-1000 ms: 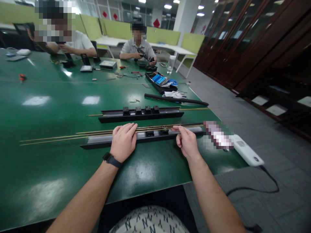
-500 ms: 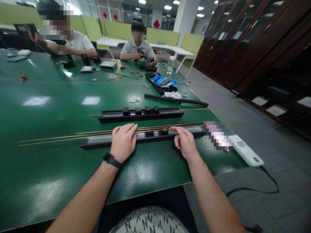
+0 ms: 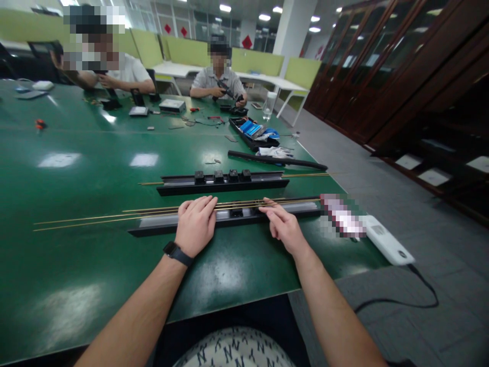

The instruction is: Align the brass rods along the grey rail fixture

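A long black channel (image 3: 294, 209) with a pale inner face lies across the near part of the table. Thin brass-coloured rods (image 3: 84, 218) run along it and stick out far past its left end. My left hand (image 3: 196, 224), wearing a dark watch, is laid over the channel and rods, its fingers bent over the far side. A small black block (image 3: 237, 212) sits in the channel between my hands. At a second block (image 3: 258, 210), largely covered by fingers, my right hand (image 3: 284, 227) has its thumb and index finger closed around it, the other fingers curled.
Behind lies a similar channel (image 3: 221, 189) with several black blocks and brass rods. Farther back are a black strip (image 3: 278, 160), white gloves (image 3: 274, 152) and a black tray (image 3: 244, 133) of blue items. A phone (image 3: 342, 214) and white power bank (image 3: 387, 240) sit right. Two people work across the table.
My right hand has shifted slightly left along the channel, and its fingers now cover the second block. My left hand stays in place on the channel.
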A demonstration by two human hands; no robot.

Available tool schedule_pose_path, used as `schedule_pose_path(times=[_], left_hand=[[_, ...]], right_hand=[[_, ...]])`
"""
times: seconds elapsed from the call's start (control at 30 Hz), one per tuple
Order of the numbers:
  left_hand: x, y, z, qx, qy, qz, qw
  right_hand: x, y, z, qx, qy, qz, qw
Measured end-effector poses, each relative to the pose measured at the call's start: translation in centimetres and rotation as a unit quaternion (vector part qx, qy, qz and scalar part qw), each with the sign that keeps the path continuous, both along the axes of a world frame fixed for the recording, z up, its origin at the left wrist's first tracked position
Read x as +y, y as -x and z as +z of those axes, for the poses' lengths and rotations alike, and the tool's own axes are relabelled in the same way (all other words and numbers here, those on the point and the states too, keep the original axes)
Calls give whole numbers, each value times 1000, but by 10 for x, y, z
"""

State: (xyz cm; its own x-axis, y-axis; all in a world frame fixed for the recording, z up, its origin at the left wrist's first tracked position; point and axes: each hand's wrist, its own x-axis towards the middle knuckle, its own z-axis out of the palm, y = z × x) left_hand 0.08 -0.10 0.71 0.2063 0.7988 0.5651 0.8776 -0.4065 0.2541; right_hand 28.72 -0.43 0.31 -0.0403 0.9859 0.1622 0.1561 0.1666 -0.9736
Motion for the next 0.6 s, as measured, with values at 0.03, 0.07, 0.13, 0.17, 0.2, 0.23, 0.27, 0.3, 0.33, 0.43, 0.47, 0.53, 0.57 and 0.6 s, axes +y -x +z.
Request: schedule_pose_path(times=[0.03,0.07,0.13,0.17,0.2,0.23,0.27,0.3,0.33,0.43,0.47,0.53,0.57,0.6], left_hand=[[0,0,0,-1,2,0,1000],[0,0,0,-2,4,1,1000],[0,-1,1,-6,7,3,1000],[-1,-1,1,-7,8,4,1000],[-1,-1,1,-7,8,4,1000],[-1,-1,1,-8,8,4,1000],[-1,-1,1,-8,8,4,1000],[-1,-1,1,-8,8,3,1000],[-1,-1,1,-8,8,2,1000],[-1,-1,0,-6,7,2,1000],[-1,-1,0,-5,7,2,1000],[-1,0,0,-4,6,2,1000],[-1,0,1,-4,5,2,1000],[-1,0,1,-4,5,2,1000]], right_hand=[[-1,1,0,-12,-8,7,1000],[-2,3,1,-25,-14,18,999],[-3,6,1,-50,-20,37,998],[-4,7,1,-61,-23,43,997],[-4,8,1,-70,-27,45,996],[-4,9,0,-78,-32,43,995],[-3,10,0,-86,-38,39,995],[-3,10,-1,-94,-46,33,994],[-3,10,-1,-102,-53,27,993],[-2,11,-2,-120,-67,14,990],[-2,11,-2,-123,-69,12,990],[-2,10,-3,-128,-73,9,989],[-2,10,-3,-131,-74,7,989],[-1,9,-3,-134,-76,5,988]])
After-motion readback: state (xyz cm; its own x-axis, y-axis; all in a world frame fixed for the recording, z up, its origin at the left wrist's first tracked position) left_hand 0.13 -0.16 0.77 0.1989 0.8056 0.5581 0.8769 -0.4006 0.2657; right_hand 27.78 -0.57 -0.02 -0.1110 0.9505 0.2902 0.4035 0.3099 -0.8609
